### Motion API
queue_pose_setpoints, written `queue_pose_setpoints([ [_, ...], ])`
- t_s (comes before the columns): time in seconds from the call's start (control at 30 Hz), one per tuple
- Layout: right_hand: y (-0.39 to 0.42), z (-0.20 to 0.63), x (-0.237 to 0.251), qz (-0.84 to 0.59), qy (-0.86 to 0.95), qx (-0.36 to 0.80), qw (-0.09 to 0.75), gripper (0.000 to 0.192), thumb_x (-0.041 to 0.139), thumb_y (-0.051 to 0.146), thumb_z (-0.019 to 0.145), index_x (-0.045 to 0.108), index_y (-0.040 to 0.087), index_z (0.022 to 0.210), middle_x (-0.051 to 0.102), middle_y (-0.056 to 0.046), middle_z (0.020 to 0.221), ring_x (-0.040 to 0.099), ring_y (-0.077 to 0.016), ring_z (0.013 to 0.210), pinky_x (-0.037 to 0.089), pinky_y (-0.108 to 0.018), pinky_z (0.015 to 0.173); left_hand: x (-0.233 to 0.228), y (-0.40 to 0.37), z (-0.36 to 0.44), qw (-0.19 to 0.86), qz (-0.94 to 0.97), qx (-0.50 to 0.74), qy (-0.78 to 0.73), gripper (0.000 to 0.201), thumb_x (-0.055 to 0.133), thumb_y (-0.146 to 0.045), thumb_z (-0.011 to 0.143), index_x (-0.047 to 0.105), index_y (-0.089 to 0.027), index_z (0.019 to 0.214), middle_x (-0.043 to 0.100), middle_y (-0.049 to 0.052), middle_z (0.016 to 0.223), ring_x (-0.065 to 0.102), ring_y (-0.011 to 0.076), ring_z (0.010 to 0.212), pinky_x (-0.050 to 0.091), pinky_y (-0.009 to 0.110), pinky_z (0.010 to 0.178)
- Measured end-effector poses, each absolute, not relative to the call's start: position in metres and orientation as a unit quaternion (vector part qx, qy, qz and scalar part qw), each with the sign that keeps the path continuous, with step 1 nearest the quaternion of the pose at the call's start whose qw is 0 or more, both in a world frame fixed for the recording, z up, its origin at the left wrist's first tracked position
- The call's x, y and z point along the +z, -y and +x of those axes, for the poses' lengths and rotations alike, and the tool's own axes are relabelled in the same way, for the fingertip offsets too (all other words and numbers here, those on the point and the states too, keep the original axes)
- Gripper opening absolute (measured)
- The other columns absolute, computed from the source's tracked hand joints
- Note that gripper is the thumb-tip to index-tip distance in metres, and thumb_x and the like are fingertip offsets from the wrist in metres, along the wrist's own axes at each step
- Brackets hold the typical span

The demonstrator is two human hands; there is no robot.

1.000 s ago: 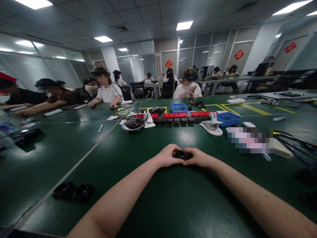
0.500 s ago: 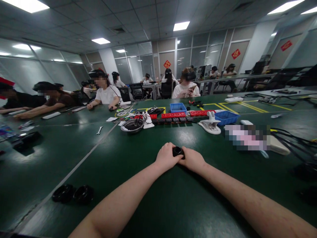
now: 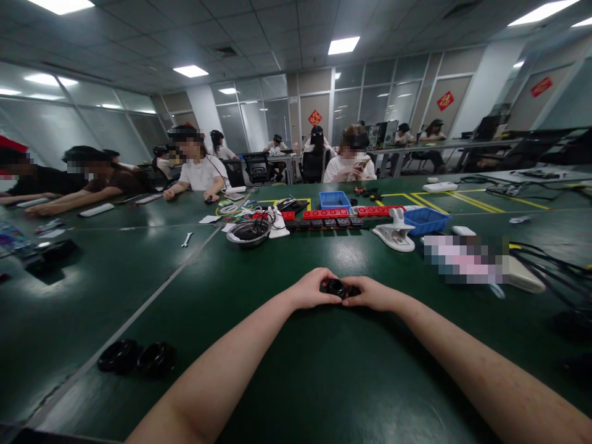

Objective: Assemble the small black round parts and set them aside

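A short black cylindrical part with a round opening at its top is held low over the green table, between my two hands. My left hand is closed round its left side, thumb in front and fingers behind. My right hand is at its right side, with thumb and fingers pinched round a small dark bit; whether that belongs to the cylinder or is a separate piece, I cannot tell. To the left of my left forearm stand two similar black ring-shaped parts, one beside the other.
Ahead lie a metal bowl, red power strips, a white clamp stand and blue baskets. A wrench lies to the left. Cables and a white device are on the right. Several people sit around the tables.
My hands have shifted slightly right. My right hand has drawn back from the black cylinder, showing more of it and a dark bit at the right fingertips.
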State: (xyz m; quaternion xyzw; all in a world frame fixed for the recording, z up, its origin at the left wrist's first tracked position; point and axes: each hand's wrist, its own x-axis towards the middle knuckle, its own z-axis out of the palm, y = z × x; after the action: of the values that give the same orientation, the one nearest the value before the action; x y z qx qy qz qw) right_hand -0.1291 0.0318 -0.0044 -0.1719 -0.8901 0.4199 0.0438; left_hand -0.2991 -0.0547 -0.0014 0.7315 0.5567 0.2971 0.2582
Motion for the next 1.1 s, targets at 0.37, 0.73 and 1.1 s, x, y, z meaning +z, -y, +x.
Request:
queue_pose_setpoints([
  [0.37, -0.033, -0.130, -0.006, -0.185, 0.889, 0.417, 0.040, 0.028, 0.056, 0.031, 0.063, 0.054, 0.015, 0.086, 0.054, 0.001, 0.072, 0.048, -0.0117, 0.064, 0.035, -0.022, 0.057, -0.008, 0.052, -0.299, 0.252, 0.729, 0.309, -0.556, 0.041, 0.063, -0.035, 0.057, 0.050, -0.016, 0.090, 0.048, 0.003, 0.087, 0.048, 0.0133, 0.074, 0.039, 0.025, 0.064],
  [0.73, -0.031, -0.133, -0.016, -0.245, 0.893, 0.363, 0.103, 0.030, 0.063, 0.035, 0.053, 0.046, 0.016, 0.068, 0.046, 0.004, 0.061, 0.043, -0.0089, 0.056, 0.030, -0.019, 0.049, -0.001, 0.064, -0.281, 0.175, 0.679, 0.308, -0.643, 0.040, 0.061, -0.042, 0.056, 0.049, -0.017, 0.085, 0.047, 0.003, 0.085, 0.047, 0.0145, 0.073, 0.039, 0.026, 0.062],
  [1.1, -0.005, -0.148, -0.020, -0.419, 0.887, 0.158, 0.116, 0.026, 0.053, 0.040, 0.063, 0.046, 0.018, 0.075, 0.056, -0.003, 0.070, 0.051, -0.0142, 0.060, 0.025, -0.021, 0.046, -0.005, 0.068, -0.263, 0.078, 0.600, 0.293, -0.740, 0.039, 0.057, -0.044, 0.061, 0.046, -0.017, 0.086, 0.048, 0.005, 0.088, 0.047, 0.0202, 0.084, 0.036, 0.031, 0.071],
])
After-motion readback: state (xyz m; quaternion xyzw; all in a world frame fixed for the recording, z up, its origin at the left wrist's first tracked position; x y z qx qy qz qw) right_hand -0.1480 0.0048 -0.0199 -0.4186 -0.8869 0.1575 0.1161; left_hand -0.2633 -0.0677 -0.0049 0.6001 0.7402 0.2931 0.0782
